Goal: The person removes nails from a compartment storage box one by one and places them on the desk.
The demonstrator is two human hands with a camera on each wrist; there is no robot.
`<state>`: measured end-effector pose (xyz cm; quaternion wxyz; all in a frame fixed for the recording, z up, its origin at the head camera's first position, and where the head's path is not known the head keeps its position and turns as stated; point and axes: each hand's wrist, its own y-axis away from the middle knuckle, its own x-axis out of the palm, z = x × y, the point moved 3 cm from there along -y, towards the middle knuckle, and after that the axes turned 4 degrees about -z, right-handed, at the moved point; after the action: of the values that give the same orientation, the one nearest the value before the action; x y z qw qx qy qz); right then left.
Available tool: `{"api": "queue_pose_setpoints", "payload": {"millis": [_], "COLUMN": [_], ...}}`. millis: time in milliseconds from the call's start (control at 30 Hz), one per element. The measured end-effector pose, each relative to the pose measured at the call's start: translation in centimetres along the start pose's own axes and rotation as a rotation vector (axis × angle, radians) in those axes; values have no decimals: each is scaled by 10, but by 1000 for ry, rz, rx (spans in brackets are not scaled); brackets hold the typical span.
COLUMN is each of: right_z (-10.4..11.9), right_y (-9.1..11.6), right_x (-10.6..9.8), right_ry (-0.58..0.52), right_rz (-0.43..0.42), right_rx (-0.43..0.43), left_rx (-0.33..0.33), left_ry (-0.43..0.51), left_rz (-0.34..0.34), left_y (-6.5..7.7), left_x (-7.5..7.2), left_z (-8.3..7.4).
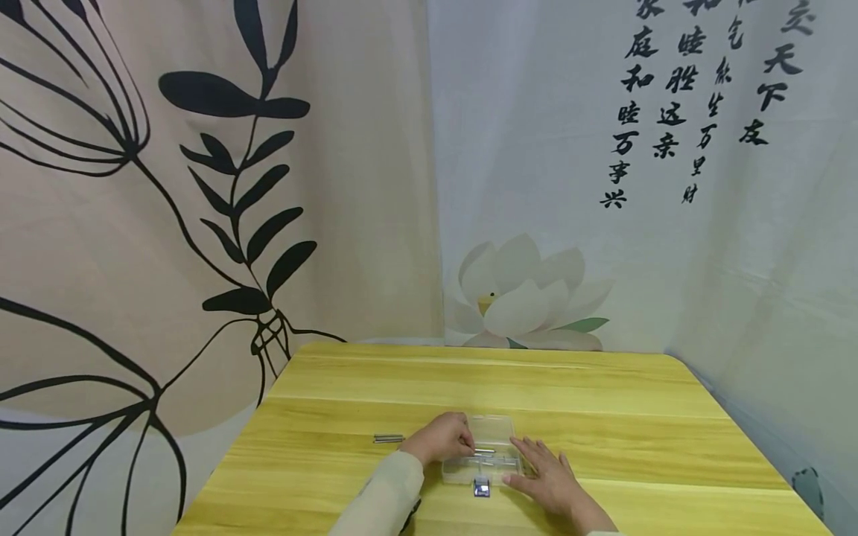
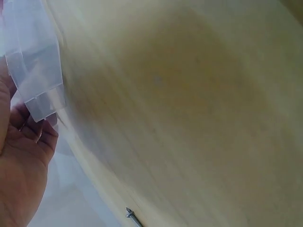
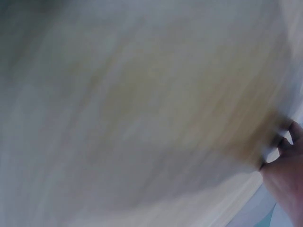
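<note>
A small clear plastic box [image 1: 458, 472] sits near the front of the table with its lid [image 1: 492, 426] raised at the back. My left hand [image 1: 441, 438] is over the box's left side, fingers curled, and seems to pinch a thin silvery metal rod [image 1: 485, 451] above the compartments. Part of the clear box [image 2: 40, 71] also shows by the left fingers in the left wrist view. My right hand [image 1: 548, 476] lies at the box's right side with fingers spread, thumb and fingertips near its edge. The right wrist view is blurred.
Several thin metal rods [image 1: 388, 438] lie on the wooden table [image 1: 603, 402] left of the left hand. One pointed rod [image 2: 134, 217] shows in the left wrist view. A shiny bluish square piece [image 1: 482, 488] is at the box's front edge. Printed curtains hang behind.
</note>
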<state>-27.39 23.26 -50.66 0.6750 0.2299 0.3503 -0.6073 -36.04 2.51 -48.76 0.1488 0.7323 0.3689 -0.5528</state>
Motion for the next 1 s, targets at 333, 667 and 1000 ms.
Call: {"api": "queue_pose_setpoints", "payload": {"millis": [333,667,1000], "right_z": [1,0,0], "right_y": [-1,-1,-2], "right_x": [1,0,0], "right_ry": [11,2,-2], "right_rz": [-1,7,2], "right_rx": [7,2,2], "left_rx": [29,-5,4], "left_ry": [-44,-50,-20], "left_rz": [23,30,-4], "left_y": [0,0,2], "left_x": [-5,-4,-3], "left_z": [-4,-5,-4]}}
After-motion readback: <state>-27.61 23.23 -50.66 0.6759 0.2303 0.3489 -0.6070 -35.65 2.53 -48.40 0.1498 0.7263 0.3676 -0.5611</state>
